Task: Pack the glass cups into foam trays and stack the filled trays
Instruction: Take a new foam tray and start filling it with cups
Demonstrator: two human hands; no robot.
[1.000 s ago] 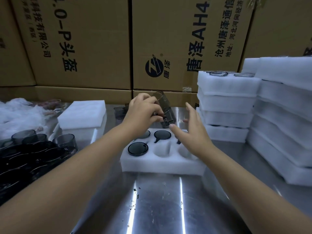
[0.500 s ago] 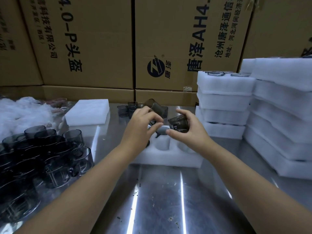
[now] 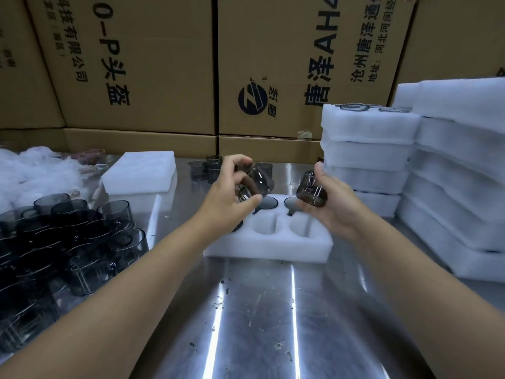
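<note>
On the steel tabletop [image 3: 259, 324] before cartons [image 3: 136, 64], toward its far edge: foam tray [image 3: 267, 246] with near pockets empty, left hand [image 3: 229, 192] curled around one tilted glass cup [image 3: 261, 180], right hand [image 3: 336, 206] gripping second cup [image 3: 311, 191], both just above the tray, kept apart probably against knocking, ready for seating.

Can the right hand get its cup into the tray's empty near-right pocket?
Probably yes: the right hand holds its cup above the tray, and that pocket sits open below it, with nothing over it.
</note>
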